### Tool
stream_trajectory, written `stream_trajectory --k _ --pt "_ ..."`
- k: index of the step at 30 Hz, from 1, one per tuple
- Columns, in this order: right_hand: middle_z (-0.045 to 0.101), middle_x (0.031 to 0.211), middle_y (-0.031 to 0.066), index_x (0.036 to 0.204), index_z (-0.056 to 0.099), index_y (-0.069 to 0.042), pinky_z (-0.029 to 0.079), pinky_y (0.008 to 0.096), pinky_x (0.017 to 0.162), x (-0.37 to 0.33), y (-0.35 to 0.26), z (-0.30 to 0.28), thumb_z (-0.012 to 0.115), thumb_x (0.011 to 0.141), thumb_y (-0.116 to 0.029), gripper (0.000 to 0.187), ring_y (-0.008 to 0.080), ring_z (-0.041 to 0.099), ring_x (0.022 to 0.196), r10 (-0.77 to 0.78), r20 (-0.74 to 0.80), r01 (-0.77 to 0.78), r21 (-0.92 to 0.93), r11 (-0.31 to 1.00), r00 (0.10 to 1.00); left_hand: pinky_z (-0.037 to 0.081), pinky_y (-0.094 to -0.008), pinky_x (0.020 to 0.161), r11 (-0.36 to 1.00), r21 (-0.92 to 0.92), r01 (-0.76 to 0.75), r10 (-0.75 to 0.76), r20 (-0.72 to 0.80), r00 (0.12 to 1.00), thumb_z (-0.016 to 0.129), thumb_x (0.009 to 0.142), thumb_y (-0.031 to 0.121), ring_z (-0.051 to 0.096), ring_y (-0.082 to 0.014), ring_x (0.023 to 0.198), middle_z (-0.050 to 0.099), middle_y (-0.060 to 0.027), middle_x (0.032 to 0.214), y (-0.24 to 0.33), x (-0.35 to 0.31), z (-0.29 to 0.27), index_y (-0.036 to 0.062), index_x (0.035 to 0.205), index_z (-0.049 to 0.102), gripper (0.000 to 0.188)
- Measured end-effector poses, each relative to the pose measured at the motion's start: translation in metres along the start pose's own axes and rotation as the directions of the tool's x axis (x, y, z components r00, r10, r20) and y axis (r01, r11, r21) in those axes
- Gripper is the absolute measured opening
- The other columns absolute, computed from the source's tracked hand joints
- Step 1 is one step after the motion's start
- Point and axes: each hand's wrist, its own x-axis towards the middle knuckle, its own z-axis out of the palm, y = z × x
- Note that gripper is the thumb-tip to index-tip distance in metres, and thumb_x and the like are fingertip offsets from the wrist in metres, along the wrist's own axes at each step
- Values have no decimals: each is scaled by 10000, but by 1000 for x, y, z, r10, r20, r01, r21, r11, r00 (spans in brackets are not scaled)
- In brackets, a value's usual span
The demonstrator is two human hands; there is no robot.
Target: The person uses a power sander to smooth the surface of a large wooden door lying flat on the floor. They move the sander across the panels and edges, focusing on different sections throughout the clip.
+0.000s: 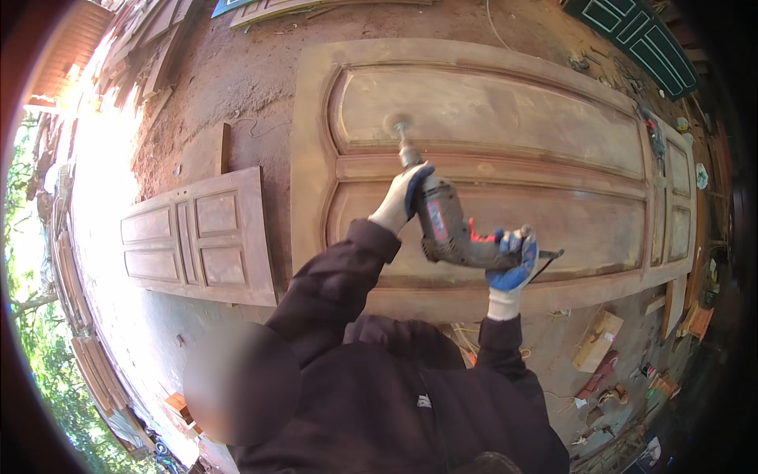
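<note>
A dark grey power drill (444, 217) with a red trigger is held in both my gloved hands above a large wooden panelled door (505, 167). Its front end carries a round sanding disc (397, 122) on a shaft, over the upper left part of the door's far panel; whether it touches the wood I cannot tell. My left hand (405, 195), in a white and blue glove, is closed round the drill's front just behind the chuck. My right hand (514, 259), gloved alike, is closed round the rear handle. A black cord comes out beside it.
To the left lies a smaller panelled door (193, 237). A dark green door (636, 39) is at the far right. Tools lie on the ground nearby, and a wood block (598, 341) lies at the near right. Stacked planks (170, 43) stand at the far left.
</note>
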Motion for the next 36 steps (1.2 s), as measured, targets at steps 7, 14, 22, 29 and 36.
stream_trajectory --k 7,14,22,29,36 --pt "422 666 -17 951 550 -77 428 404 935 142 58 11 498 951 -243 173 121 453 650 -134 -84 127 -84 988 987 468 -279 629 954 217 -209 166 200 966 664 838 299 561 -114 685 591 -20 797 72 156 25 54 1007 631 300" --pt "445 660 -3 884 512 -84 419 431 937 166 142 20 512 930 -201 127 145 466 642 -146 -171 108 -217 970 974 437 -285 596 955 290 -65 73 -19 997 687 804 357 545 -118 675 608 -27 786 89 215 -24 27 935 653 357" --pt "448 645 19 878 510 -69 422 430 915 169 185 38 531 912 -186 123 169 472 611 11 -171 -37 -146 989 985 467 -285 547 972 233 -29 71 -174 982 699 796 355 574 -150 563 607 -47 695 123 215 -73 40 879 628 333" --pt "462 645 11 864 527 -70 436 437 913 180 148 34 546 887 -187 121 161 487 616 -183 -235 117 -268 956 955 453 -301 594 943 333 7 9 -49 999 702 772 403 553 -151 636 603 -46 751 97 242 -25 41 911 643 392" --pt "462 647 20 852 514 -57 445 453 889 159 200 60 529 886 -145 96 162 494 601 -171 -239 108 -255 961 956 428 -282 587 989 149 -16 30 -93 995 707 759 418 545 -138 599 591 -22 689 127 205 -69 59 850 655 374"
